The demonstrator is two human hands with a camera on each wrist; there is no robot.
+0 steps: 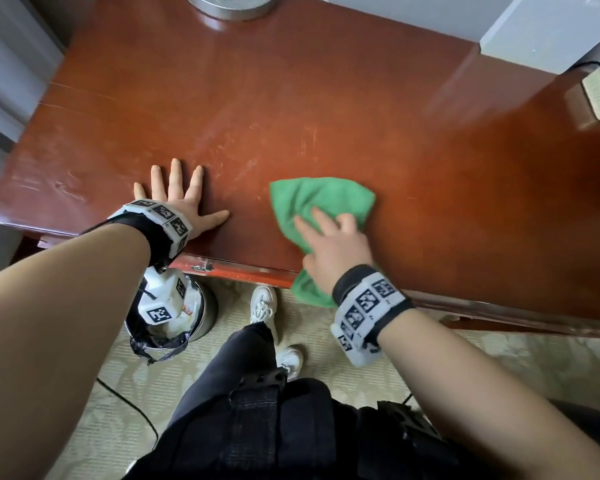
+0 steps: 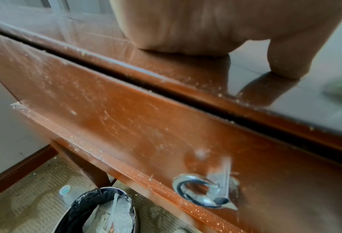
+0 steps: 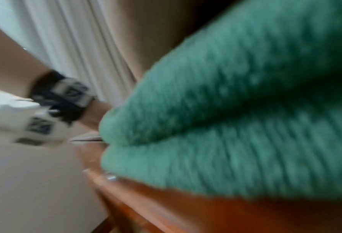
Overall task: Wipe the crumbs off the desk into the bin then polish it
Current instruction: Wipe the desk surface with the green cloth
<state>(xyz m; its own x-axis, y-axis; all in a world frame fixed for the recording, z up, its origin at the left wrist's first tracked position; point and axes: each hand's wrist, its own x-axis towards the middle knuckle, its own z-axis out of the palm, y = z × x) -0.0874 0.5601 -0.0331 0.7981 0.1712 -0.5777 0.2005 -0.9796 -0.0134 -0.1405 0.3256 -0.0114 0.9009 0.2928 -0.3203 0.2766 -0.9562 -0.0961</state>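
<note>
Bench [image 1: 291, 98] of reddish wood is occupying the upper part of the head view, with both hands lying near its front edge. Left hand [image 1: 177, 199] is resting flat on the surface, its 5 fingers spread and holding nothing; in the left wrist view the palm [image 2: 196, 28] is pressing down beside pale crumbs [image 2: 220, 95] scattered along the bench lip. Right hand [image 1: 333, 244] is lying to the right of it, well apart, with fingers curled over a bunched green cloth [image 1: 319, 199]. Cloth is spreading ahead of the right fingertips on the bench while 1 tail is hanging over the front edge below the wrist; the right wrist view is blurred and mostly filled by it [image 3: 236, 110]. Bin [image 1: 201, 313], lined with a black bag, is standing on the carpet under the left wrist, below a drawer with a ring handle [image 2: 202, 193].
</note>
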